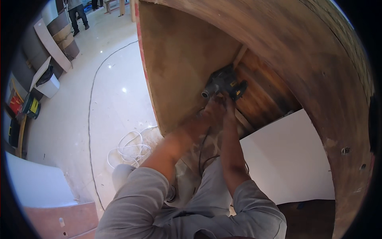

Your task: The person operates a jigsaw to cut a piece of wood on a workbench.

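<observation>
A dark handheld power tool [225,81] with a round grey port and a black knob-like part is up against the inner faces of a brown wooden panel structure [179,59]. Both my arms reach forward to it. My left hand [215,106] is closed at the tool's near side, slightly blurred. Just beside it, my right hand [229,102] also grips the tool. The fingers are partly hidden, and I cannot tell the tool's exact kind. A dark cord [203,149] hangs below my hands toward my legs.
A curved wooden edge [318,99] arches over the right side, above a white panel [290,159]. White cable [131,149] lies coiled on the floor at left, near a long dark cord [90,119]. A white bin [48,84] and a person [77,16] are farther off.
</observation>
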`<act>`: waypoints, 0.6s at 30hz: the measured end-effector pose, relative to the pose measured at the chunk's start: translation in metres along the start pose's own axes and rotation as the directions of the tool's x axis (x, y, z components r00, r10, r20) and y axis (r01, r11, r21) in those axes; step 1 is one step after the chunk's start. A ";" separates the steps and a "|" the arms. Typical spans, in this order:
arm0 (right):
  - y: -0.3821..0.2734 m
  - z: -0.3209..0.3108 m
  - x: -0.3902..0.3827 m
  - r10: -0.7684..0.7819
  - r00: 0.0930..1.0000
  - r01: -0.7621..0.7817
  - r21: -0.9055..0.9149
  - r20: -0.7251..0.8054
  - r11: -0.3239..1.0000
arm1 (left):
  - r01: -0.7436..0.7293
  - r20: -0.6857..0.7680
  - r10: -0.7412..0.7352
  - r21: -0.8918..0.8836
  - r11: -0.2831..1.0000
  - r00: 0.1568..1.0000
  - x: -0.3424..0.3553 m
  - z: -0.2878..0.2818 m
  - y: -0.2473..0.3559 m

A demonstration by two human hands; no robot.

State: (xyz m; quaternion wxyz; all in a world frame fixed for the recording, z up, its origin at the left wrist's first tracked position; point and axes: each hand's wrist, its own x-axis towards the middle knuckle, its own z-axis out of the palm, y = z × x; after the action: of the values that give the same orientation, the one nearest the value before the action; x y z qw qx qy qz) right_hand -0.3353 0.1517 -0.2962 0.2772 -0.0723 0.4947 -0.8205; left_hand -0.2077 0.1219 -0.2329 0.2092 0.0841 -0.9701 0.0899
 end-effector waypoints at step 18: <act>-0.008 -0.041 0.042 -0.056 0.990 0.027 -0.217 -0.129 0.976 | -0.139 0.124 0.127 0.096 0.986 0.984 0.010 -0.007 0.007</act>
State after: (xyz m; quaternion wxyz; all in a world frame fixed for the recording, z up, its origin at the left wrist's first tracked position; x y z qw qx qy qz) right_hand -0.3895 0.1643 -0.3168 0.2168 -0.0567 0.5963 -0.7709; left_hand -0.2156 0.1289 -0.2236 0.1407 0.0349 -0.9781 0.1491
